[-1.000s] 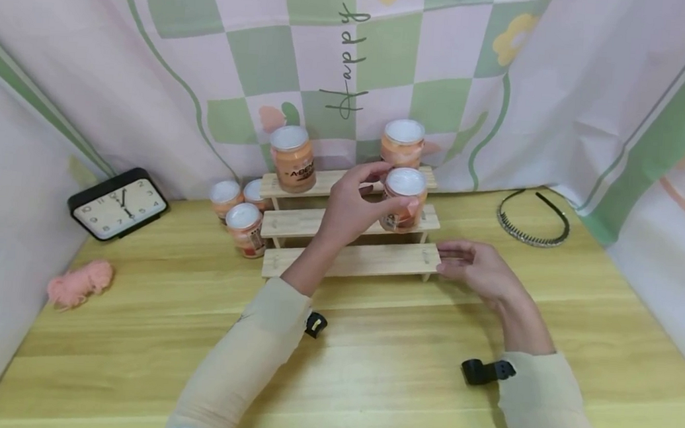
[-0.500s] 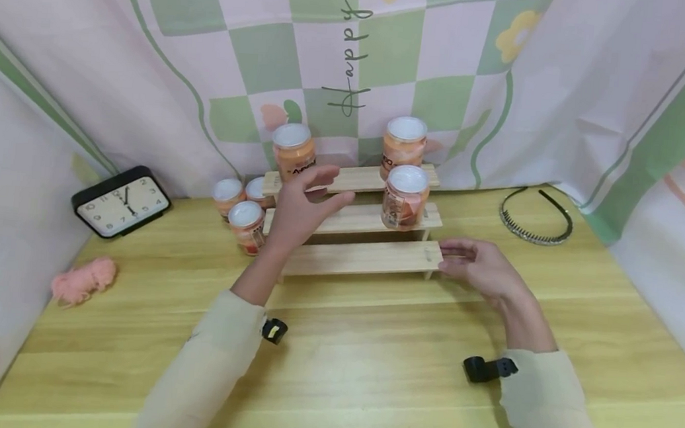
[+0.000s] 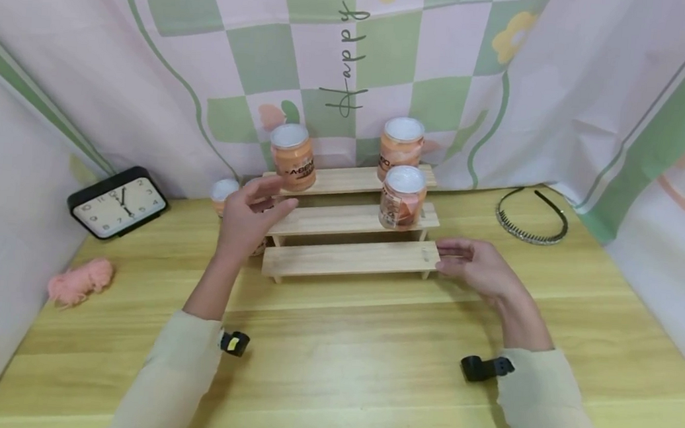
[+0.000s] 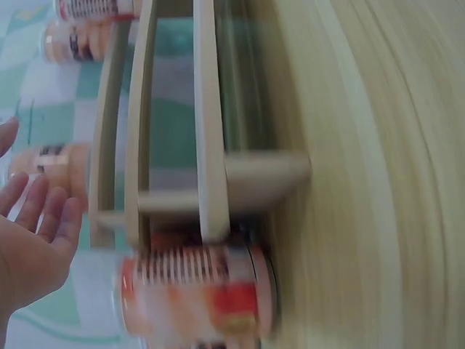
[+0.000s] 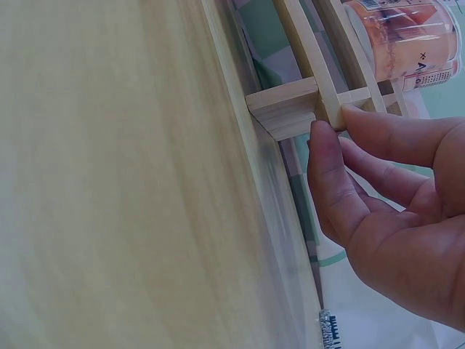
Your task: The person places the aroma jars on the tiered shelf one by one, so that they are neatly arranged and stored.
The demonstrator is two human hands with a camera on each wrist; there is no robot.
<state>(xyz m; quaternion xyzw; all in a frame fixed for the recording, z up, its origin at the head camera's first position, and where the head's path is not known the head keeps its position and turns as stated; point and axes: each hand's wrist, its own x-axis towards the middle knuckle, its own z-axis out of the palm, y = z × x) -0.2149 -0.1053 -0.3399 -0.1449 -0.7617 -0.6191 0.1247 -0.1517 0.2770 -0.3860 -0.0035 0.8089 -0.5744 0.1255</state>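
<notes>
A three-tier wooden display stand (image 3: 351,260) sits at the back of the table. On its top tier are an orange jar with a white lid (image 3: 295,165) at the left and another jar (image 3: 401,148) at the right. The middle tier holds a third jar (image 3: 400,203) at its right end. My left hand (image 3: 245,219), fingers spread and holding nothing, hovers before jars beside the stand's left end. It partly hides them; one jar (image 4: 192,294) shows in the left wrist view. My right hand (image 5: 399,200) pinches the bottom tier's right end between thumb and finger.
A black-framed clock (image 3: 118,203) stands at the back left, with a pink yarn bundle (image 3: 80,282) nearer the front. A dark toothed headband (image 3: 531,228) lies at the back right. Behind the stand hangs a checked curtain (image 3: 329,60).
My left hand has let go of the jar on the middle tier and moved left, to the jars beside the stand. My right hand has stayed at the bottom tier.
</notes>
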